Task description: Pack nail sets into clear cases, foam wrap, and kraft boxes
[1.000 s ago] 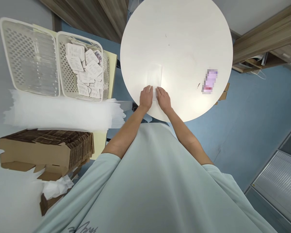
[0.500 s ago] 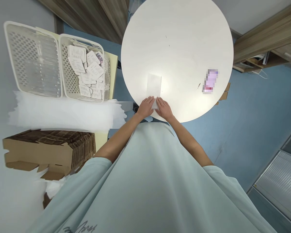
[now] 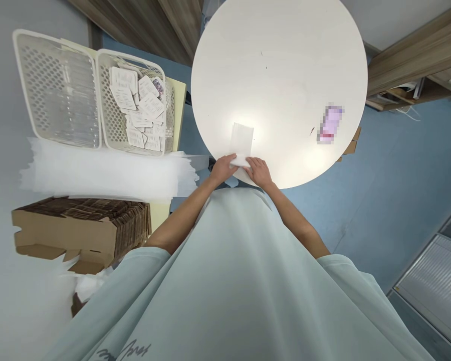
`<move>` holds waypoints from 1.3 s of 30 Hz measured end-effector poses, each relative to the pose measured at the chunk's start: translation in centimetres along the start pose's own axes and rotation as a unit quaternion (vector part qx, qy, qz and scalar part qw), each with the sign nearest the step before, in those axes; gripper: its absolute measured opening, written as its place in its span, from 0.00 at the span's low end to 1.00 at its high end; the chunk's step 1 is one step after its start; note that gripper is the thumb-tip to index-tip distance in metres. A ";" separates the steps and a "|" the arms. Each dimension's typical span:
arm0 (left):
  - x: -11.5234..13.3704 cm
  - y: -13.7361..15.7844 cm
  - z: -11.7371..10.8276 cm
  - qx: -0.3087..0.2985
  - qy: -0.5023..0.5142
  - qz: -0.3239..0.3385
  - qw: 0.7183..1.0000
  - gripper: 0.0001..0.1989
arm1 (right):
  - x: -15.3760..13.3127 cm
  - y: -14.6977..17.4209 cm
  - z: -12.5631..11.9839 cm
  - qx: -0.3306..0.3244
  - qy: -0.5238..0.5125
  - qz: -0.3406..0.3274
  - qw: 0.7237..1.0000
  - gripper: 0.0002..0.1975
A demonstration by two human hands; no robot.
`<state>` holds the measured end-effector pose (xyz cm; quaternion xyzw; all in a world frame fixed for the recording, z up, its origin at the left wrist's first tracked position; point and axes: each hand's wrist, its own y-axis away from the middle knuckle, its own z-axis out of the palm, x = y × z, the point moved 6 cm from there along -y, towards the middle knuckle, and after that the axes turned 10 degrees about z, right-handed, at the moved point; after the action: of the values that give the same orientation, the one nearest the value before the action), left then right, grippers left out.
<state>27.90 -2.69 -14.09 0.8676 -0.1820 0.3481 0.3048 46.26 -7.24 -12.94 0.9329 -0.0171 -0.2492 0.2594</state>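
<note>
A thin white sheet of wrapping material (image 3: pixel 242 137) lies on the round white table (image 3: pixel 289 65), close to its near edge. Its near end is folded over into a thicker flat part between my hands. On the left side of that fold, my left hand (image 3: pixel 224 169) grips it with fingers and thumb. My right hand (image 3: pixel 259 172) pinches the right side the same way. Whether anything is wrapped inside the fold cannot be made out.
A pixelated purple item (image 3: pixel 330 124) lies on the table's right. To the left are a basket of white cards (image 3: pixel 167 120), a basket of clear plastic pieces (image 3: pixel 30 95), a stack of white sheets (image 3: pixel 108 170) and flattened cardboard boxes (image 3: pixel 65 230).
The near end of the sheet now shows a raised fold. My fingers, earlier lying flat and close together on it, have drawn apart to its two sides and curled around it.
</note>
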 end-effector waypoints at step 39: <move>2.0 -0.2 0.9 -0.071 -0.082 0.089 0.990 0.40 | -1.6 -0.5 1.3 -0.050 0.061 -0.032 0.996 0.37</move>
<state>29.83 -3.36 -13.19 0.8497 -0.3077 0.2876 0.3173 44.21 -7.21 -13.45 0.9322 0.0411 -0.2006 0.2986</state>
